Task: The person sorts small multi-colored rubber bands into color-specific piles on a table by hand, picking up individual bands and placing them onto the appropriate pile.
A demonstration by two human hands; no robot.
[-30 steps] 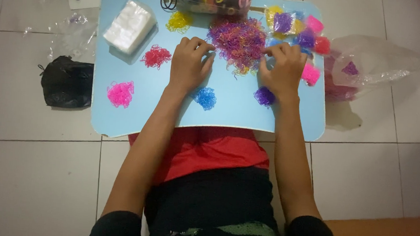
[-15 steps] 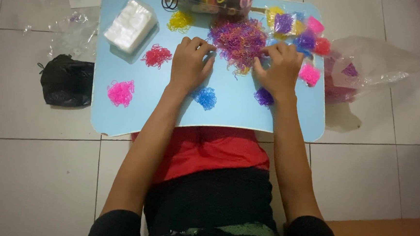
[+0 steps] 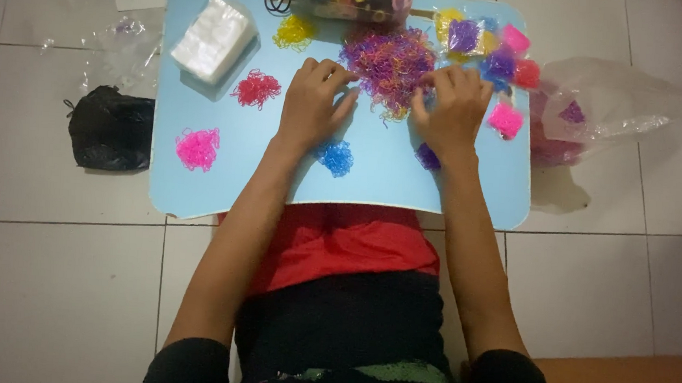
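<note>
**Both hands at the mixed pile of elastic bands**

I see both hands resting palm-down on the light blue desk (image 3: 198,198), on either side of the mixed pile of small elastic bands (image 3: 388,64) at the desk's far middle. The left hand (image 3: 312,103) lies with fingers loosely spread, its fingertips touching the pile's left edge. The right hand (image 3: 450,107) has its fingers bent and drawn together at the pile's right edge; I cannot tell whether they pinch any bands. Compared with the picture a second ago, the hands sit in almost the same spots, and the pile looks unchanged.

Sorted heaps lie around the hands: a blue heap (image 3: 335,157) just by the left wrist, a red heap (image 3: 256,89) to its left, a pink heap (image 3: 198,148) near the left edge, a yellow heap (image 3: 295,32) beyond. A stack of clear small bags (image 3: 212,40) sits at the far left corner. Filled packets (image 3: 488,47) of coloured bands cluster at the far right.
</note>
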